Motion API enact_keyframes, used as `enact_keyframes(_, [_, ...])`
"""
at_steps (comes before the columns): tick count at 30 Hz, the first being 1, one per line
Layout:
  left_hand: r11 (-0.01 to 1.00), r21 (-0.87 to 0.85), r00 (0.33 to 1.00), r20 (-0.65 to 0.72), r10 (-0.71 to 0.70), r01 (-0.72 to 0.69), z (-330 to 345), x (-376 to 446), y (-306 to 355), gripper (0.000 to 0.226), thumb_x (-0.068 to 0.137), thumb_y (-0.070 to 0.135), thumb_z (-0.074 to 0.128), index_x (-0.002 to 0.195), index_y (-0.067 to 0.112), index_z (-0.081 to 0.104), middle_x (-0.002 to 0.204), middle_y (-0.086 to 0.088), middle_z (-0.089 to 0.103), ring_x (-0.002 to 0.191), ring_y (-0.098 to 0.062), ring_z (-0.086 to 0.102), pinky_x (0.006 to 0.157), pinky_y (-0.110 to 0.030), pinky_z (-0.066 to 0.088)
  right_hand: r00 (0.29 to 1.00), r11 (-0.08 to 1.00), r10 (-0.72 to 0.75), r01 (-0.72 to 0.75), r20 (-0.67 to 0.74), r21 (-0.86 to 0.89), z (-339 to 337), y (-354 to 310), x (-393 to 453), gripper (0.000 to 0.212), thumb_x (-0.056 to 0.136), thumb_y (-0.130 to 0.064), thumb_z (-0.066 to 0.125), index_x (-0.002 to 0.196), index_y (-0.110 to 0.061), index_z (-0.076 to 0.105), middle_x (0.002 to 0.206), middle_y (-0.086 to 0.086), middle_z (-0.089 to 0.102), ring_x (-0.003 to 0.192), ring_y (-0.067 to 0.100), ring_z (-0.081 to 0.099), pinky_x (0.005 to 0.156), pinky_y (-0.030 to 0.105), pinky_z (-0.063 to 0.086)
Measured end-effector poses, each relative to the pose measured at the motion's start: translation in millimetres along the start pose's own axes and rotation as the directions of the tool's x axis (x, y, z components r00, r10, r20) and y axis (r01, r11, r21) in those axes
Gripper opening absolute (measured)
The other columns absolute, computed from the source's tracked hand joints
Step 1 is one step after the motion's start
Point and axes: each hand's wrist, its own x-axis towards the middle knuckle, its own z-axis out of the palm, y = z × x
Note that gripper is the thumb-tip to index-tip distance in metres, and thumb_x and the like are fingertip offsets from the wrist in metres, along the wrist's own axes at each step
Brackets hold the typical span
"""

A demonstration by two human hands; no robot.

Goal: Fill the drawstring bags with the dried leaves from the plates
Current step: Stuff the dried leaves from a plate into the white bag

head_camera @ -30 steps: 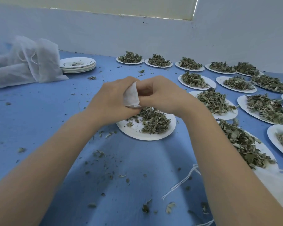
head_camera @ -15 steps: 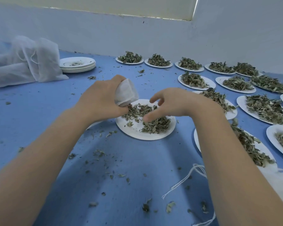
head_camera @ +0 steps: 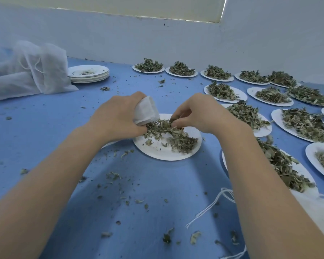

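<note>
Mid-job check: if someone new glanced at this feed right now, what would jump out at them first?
The two hands at centre: the left hand holds a small white bag over a plate, while the right hand pinches dried leaves from it. Next, the rows of leaf-heaped plates filling the right side, and the pile of mesh bags at far left.

blue tabletop (head_camera: pixel 45 139), white wall (head_camera: pixel 120 38)
</note>
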Motion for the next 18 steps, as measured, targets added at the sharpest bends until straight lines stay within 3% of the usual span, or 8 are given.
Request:
enact_keyframes(3, [1.000, 0.029, 1.000, 0.025, 0.001, -0.001, 1, 0, 1, 0.050, 0.069, 0.029, 0.069, 0.115, 0.026, 0.049, 0.092, 0.000, 0.059, 0.085, -0.024, 0.052, 0.070, -0.036, 0.048, 0.998, 0.997, -0.022, 0.027, -0.056, 0.076, -2, 1, -2, 0.007, 0.080, -0.027, 0.073, 0.087, -0.028, 0.072, 0.085, -0.004, 0.072, 0.086, 0.011, 0.066, 0.083, 0.028, 0.052])
enact_keyframes(8, [0.998, 0.052, 0.999, 0.034, 0.019, -0.021, 0, -1, 1, 0.051, 0.070, 0.028, 0.069, 0.116, 0.025, 0.049, 0.093, 0.001, 0.059, 0.085, -0.024, 0.052, 0.069, -0.034, 0.047, 0.969, 0.960, -0.026, 0.093, -0.247, 0.264, -8, 3, -3, 0.009, 0.080, -0.026, 0.073, 0.089, -0.027, 0.072, 0.080, -0.010, 0.071, 0.077, -0.002, 0.066, 0.071, 0.007, 0.045])
enact_keyframes(11, [0.998, 0.056, 1.000, 0.016, 0.022, -0.023, 1, -1, 2, 0.052, 0.069, 0.029, 0.069, 0.116, 0.025, 0.048, 0.093, 0.002, 0.058, 0.085, -0.023, 0.051, 0.067, -0.032, 0.043, 0.958, 0.975, -0.071, 0.125, -0.278, 0.183, -11, -2, -4, 0.010, 0.082, -0.025, 0.072, 0.091, -0.025, 0.072, 0.081, -0.008, 0.071, 0.078, 0.002, 0.065, 0.070, 0.007, 0.044])
enact_keyframes(16, [0.987, 0.150, 0.997, -0.037, 0.072, -0.065, 3, 0, 5, 0.052, 0.068, 0.030, 0.070, 0.116, 0.023, 0.049, 0.090, 0.004, 0.057, 0.081, -0.024, 0.051, 0.063, -0.031, 0.040, 0.970, 0.980, -0.199, 0.200, -0.142, -0.007, -9, -20, -3, 0.011, 0.082, -0.020, 0.070, 0.092, -0.023, 0.073, 0.077, -0.008, 0.066, 0.081, 0.007, 0.064, 0.077, 0.018, 0.047])
enact_keyframes(18, [0.982, 0.153, 0.992, -0.055, 0.116, -0.107, 7, 0, 8, 0.041, 0.069, 0.032, 0.070, 0.101, 0.020, 0.048, 0.077, 0.008, 0.049, 0.075, -0.026, 0.051, 0.057, -0.030, 0.034, 0.961, 0.974, -0.227, 0.224, -0.156, -0.038, -4, -26, -2, 0.012, 0.082, -0.018, 0.068, 0.093, -0.022, 0.072, 0.077, -0.009, 0.065, 0.079, 0.007, 0.063, 0.076, 0.017, 0.045])
